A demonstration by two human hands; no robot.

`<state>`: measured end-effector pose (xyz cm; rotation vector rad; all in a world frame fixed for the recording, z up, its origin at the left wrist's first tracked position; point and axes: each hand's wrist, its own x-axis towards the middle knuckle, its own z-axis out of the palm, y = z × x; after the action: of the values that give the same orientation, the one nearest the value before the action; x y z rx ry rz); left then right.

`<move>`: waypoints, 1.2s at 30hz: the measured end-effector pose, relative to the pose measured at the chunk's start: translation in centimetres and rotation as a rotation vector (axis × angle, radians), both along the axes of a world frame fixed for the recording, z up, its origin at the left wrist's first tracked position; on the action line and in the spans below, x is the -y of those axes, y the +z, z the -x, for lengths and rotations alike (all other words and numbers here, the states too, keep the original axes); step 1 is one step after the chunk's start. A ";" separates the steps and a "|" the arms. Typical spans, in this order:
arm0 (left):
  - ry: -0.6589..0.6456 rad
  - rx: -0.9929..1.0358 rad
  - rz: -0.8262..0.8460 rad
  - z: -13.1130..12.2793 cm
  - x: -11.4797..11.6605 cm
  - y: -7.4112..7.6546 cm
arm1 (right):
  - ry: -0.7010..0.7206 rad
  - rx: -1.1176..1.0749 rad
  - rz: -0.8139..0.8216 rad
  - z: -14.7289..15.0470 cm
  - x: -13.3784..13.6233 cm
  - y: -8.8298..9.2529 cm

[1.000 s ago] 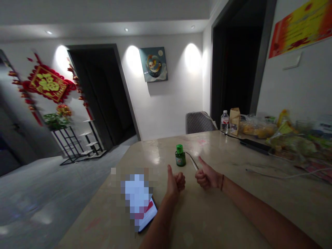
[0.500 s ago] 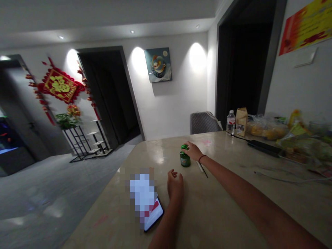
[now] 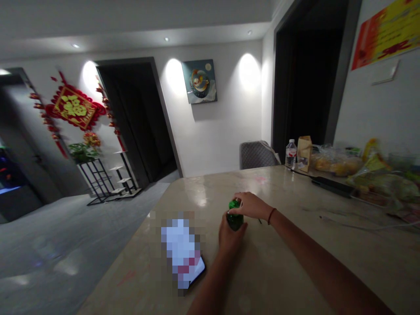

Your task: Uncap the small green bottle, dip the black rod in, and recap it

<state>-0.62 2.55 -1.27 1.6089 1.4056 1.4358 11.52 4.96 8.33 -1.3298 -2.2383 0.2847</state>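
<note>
Two hands share one bottle [image 3: 235, 222] in the head view, over the near-middle part of the table [image 3: 278, 273]. The left hand [image 3: 231, 236] curls around the lower body, thumb on the right side and fingers on the left. The right hand [image 3: 252, 204] comes over from the right and is narrowed at the green cap [image 3: 233, 204], thumb low on the near side, fingers over the top and far side. The bottle looks roughly upright; whether its base rests on the table cannot be told, as the left hand covers part of it.

For a sure hold, the left hand should do the steadying, snug and low on the body, so that the right can work at the cap without tipping the bottle. Even pressure from thumb and fingers around the cap's rim would likely slip less than a push from one side. The right wrist would do well to stay above the thin dark stick [image 3: 260, 221], which shows just beneath it. The phone [image 3: 197, 273] lies left of the left forearm, near enough that the elbow is best held in. The cable [image 3: 348, 223] lies well apart, to the right.
</note>
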 end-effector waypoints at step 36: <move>0.265 -0.406 -0.081 0.9 1.2 1.1 | 0.054 -0.148 0.057 -1.0 -0.1 -0.4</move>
<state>-1.50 1.32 -0.15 1.8991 1.8697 1.3720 12.54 5.05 7.89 -1.2368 -2.1586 0.4546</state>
